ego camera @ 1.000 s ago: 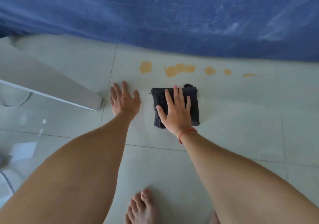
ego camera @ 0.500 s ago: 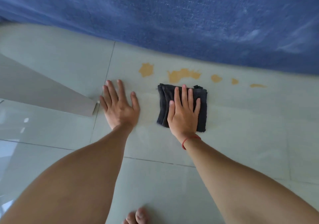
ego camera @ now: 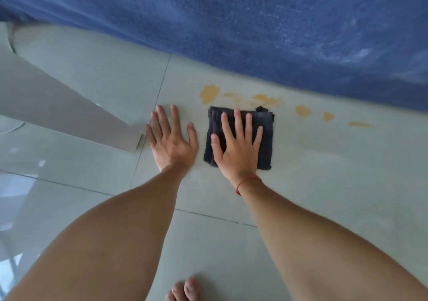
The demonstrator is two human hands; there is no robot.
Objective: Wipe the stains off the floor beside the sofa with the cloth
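Several orange stains run in a row on the pale floor tiles along the foot of the blue sofa [ego camera: 254, 22]: a blot at the left [ego camera: 209, 93], a thin smeared patch in the middle [ego camera: 266, 99], and smaller spots to the right [ego camera: 303, 110]. A folded dark cloth [ego camera: 266, 143] lies just below the middle patch, its far edge touching it. My right hand [ego camera: 236, 150], with a red string on the wrist, lies flat on the cloth with fingers spread and presses it down. My left hand [ego camera: 171, 143] rests flat on the bare tile beside it, holding nothing.
A white slanted furniture panel [ego camera: 58, 110] ends close to my left hand. A thin cable [ego camera: 14, 128] lies at the far left. My bare toes [ego camera: 185, 289] show at the bottom edge. Grout lines cross the glossy tiles.
My right hand has pushed the cloth forward toward the sofa and over the middle stain, which now looks thinner and smeared. The left hand stays planted on the tile.
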